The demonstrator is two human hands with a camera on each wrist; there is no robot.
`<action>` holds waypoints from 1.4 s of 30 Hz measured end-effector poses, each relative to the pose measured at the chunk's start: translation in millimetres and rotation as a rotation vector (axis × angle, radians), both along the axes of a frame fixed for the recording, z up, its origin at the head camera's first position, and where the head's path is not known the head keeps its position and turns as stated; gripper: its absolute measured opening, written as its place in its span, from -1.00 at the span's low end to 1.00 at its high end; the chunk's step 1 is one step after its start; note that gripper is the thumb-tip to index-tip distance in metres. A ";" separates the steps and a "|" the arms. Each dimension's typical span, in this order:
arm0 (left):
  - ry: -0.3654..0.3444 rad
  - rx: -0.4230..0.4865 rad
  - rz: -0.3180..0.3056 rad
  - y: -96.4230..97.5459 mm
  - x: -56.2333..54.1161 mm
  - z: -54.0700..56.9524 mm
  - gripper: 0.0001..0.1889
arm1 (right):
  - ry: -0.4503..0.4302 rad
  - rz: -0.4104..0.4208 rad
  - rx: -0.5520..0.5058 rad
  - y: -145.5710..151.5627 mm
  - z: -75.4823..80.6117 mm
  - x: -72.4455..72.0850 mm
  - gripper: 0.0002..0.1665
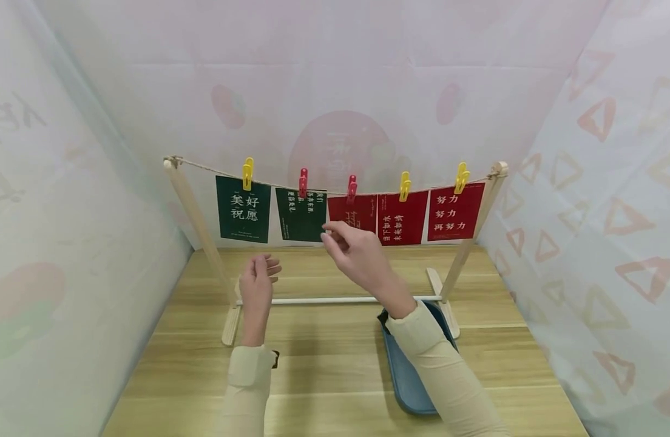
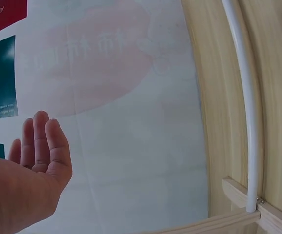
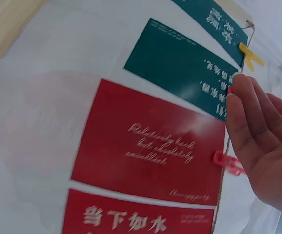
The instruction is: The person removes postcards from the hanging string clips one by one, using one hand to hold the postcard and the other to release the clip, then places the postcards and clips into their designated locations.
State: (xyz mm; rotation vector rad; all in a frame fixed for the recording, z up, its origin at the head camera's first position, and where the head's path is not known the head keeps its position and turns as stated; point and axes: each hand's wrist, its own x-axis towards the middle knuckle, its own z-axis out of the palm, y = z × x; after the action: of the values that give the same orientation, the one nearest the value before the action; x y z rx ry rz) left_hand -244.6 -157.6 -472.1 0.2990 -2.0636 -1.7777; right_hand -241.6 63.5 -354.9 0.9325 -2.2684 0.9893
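1. Your L hand (image 1: 258, 282): fingers relaxed, nearly straight, nothing held; nearest is the dark-green rectangular card w/ white characters (image 1: 243, 209), apart from it.
2. Your R hand (image 1: 359, 252): fingers slightly bent, thumb & index apart, nothing btwn them. It partly hides the red rectangular card w/ white script (image 1: 362, 209); fingertips near the 2nd dark-green card (image 1: 301, 218), can't tell if touching.
3. To R of R hand: two red cards w/ white characters (image 1: 403, 218).
4. Beyond both hands, brown twine (image 1: 204, 167) carries all five, one plastic clip each: yellow, red, red, yellow, yellow.
5. Under R forearm: blue rounded tray (image 1: 408, 379) on wood-grain surface (image 1: 335, 364).
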 end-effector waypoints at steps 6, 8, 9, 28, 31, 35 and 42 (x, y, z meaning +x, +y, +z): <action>-0.029 0.037 0.011 -7.3 -7.9 3.8 -0.48 | 0.043 0.035 0.019 -19.3 18.7 -5.1 -0.73; -0.027 0.036 0.016 -9.3 -10.7 5.3 -0.49 | 0.056 0.040 0.023 -23.7 22.6 -7.3 -0.73; -0.020 0.038 0.020 -10.4 -12.0 5.9 -0.50 | 0.064 0.044 0.022 -25.6 24.2 -8.8 -0.73; -0.055 0.300 -0.032 -24.7 -28.9 22.0 -0.62 | 0.097 0.119 -0.053 -53.5 50.6 -30.5 -0.71; -0.056 0.319 -0.045 -26.0 -30.0 24.3 -0.63 | 0.081 0.139 -0.058 -61.7 57.9 -33.8 -0.71; -0.032 0.368 -0.035 -31.3 -27.4 26.0 -0.65 | 0.050 0.145 -0.035 -74.1 66.8 -37.3 -0.66; 0.023 0.469 -0.045 -34.8 -29.4 22.4 -0.57 | -0.014 0.106 0.017 -84.9 73.7 -44.9 -0.56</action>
State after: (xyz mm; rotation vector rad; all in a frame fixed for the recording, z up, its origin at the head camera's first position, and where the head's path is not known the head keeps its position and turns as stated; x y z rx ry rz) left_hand -274.0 -192.4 -449.7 0.3605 -1.6254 -2.2676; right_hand -286.5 -21.4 -281.2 1.0654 -2.2624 1.0252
